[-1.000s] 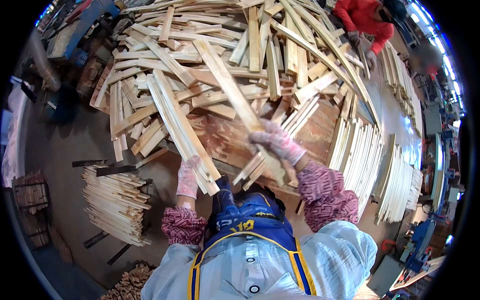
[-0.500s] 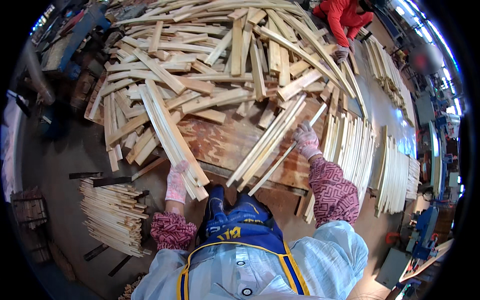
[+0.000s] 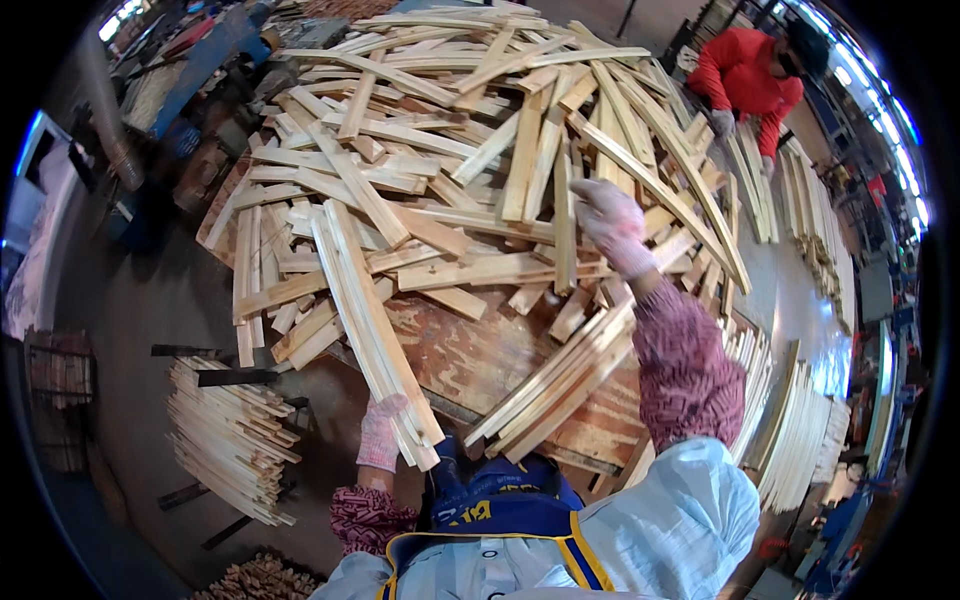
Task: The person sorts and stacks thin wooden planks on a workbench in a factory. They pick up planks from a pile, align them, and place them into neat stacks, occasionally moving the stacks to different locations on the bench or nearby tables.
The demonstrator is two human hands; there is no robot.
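My left hand, in a whitish-pink work glove, is closed round the near end of a bundle of long wooden strips. The bundle's far end leans on the heap of loose boards. My right hand, gloved too, is stretched out over the heap with its fingers apart and nothing in them. Just left of its fingertips stands a narrow upright board; whether they touch it I cannot tell. A second group of strips lies at the table's near edge, below my right forearm.
The heap covers most of the wooden table. A stack of strips rests on dark bars at the left. Rows of strips lie on the right. A person in red handles strips at the far right.
My right hand has let go of a thin strip near the right-hand group and moved forward over the heap. My left hand keeps its bundle. The person in red has straightened somewhat.
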